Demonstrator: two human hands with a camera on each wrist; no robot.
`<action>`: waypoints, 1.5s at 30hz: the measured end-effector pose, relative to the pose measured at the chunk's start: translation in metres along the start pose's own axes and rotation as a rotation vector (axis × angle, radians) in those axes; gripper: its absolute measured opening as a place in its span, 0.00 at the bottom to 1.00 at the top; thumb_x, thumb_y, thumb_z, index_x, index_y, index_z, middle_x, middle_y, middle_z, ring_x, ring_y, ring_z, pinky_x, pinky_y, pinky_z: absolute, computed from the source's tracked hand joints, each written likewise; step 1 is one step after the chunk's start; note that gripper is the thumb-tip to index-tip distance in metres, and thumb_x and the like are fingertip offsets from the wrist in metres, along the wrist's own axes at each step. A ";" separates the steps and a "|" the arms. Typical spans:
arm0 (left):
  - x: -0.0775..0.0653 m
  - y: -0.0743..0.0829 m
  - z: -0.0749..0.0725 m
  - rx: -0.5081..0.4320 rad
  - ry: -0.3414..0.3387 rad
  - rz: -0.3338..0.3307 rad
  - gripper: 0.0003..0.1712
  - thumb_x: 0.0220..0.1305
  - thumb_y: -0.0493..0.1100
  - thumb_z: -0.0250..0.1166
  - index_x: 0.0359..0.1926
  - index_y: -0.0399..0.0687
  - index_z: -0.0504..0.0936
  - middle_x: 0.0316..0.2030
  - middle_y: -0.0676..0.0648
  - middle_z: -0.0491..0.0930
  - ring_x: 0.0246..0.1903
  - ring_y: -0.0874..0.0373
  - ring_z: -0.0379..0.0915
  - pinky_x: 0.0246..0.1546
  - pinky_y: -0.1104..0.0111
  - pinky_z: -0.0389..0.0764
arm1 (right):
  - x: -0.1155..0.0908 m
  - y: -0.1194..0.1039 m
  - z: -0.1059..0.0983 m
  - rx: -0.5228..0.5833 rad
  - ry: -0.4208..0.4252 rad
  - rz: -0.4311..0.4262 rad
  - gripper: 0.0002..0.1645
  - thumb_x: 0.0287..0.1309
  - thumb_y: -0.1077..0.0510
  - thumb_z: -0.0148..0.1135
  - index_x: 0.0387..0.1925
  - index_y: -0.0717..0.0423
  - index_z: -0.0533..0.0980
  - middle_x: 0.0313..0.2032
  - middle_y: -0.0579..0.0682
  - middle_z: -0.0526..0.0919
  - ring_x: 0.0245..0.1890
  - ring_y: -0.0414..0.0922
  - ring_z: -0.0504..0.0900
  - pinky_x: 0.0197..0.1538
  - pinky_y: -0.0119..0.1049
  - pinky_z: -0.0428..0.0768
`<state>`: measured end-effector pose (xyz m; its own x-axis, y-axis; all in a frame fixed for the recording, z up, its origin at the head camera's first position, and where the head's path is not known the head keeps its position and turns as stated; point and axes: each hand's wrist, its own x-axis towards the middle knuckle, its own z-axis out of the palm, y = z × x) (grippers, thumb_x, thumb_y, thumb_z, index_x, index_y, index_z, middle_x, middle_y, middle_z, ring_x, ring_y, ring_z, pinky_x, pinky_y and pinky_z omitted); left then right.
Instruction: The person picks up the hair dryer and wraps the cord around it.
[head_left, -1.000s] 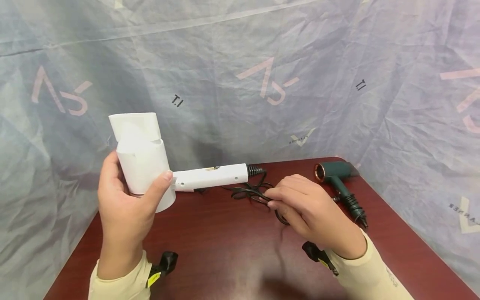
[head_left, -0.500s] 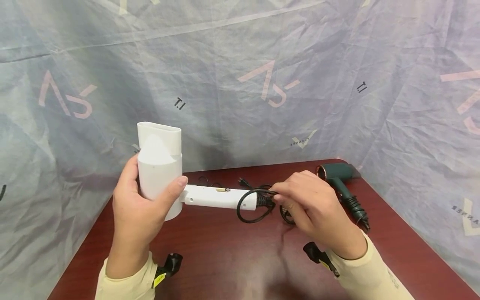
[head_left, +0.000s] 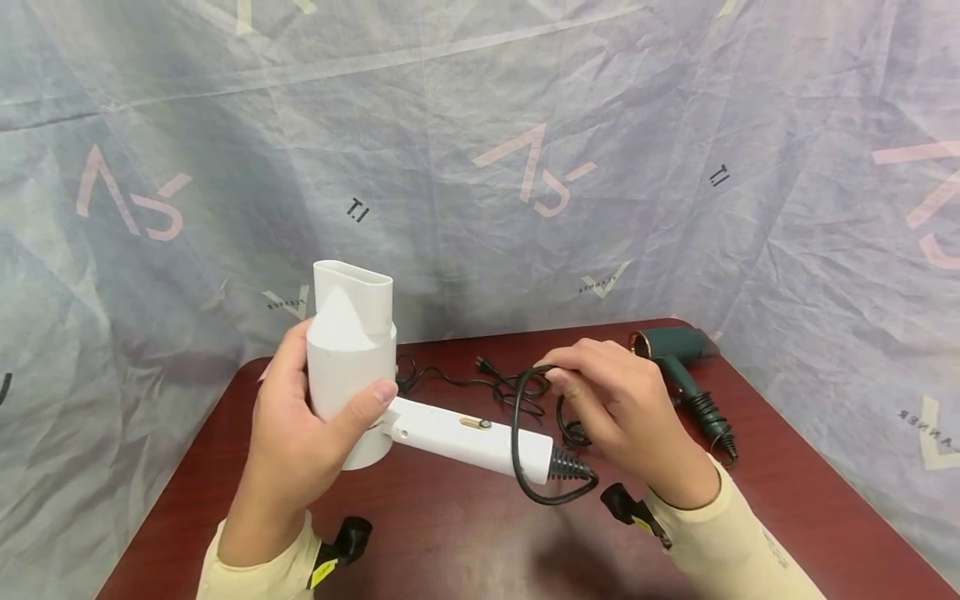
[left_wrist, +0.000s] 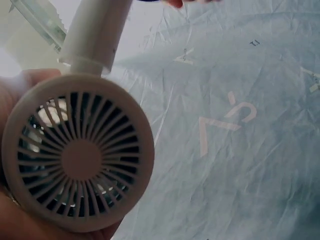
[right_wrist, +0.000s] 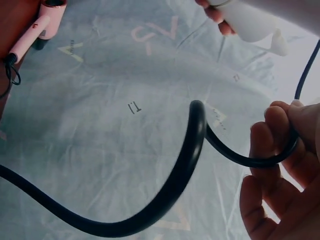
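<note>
My left hand grips a white hair dryer by its barrel, with the flat nozzle facing up. Its handle slopes down to the right, with a gold switch on the side. The left wrist view shows the dryer's round rear grille close up. In my right hand, the thumb and fingers pinch the dryer's black cord, which loops down in front of the handle's end. The right wrist view shows the cord running across the fingers.
A dark green hair dryer, its cord wrapped round the handle, lies at the table's right back. A black plug and loose cord lie behind the white handle. A pink hair dryer appears in the right wrist view. Grey fabric surrounds the table.
My left hand has moved right and slightly down with the white hair dryer, its handle now tilting downward. The cord in my right hand has drawn into a larger loop; that hand barely moved.
</note>
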<state>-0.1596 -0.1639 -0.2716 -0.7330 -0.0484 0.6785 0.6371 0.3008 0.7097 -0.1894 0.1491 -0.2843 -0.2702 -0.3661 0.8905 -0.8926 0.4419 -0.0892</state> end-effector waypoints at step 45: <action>0.014 -0.001 0.006 -0.463 0.492 0.229 0.41 0.45 0.23 0.73 0.63 0.31 0.68 0.51 0.32 0.80 0.49 0.42 0.79 0.51 0.64 0.81 | -0.020 -0.035 0.027 -0.049 -0.452 0.211 0.08 0.78 0.52 0.53 0.37 0.43 0.69 0.20 0.32 0.59 0.20 0.27 0.58 0.26 0.20 0.60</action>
<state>-0.1716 -0.1590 -0.2637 -0.4455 -0.4891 0.7499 0.8781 -0.0752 0.4726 -0.1620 0.1190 -0.3109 -0.5818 -0.5781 0.5720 -0.7868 0.5782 -0.2159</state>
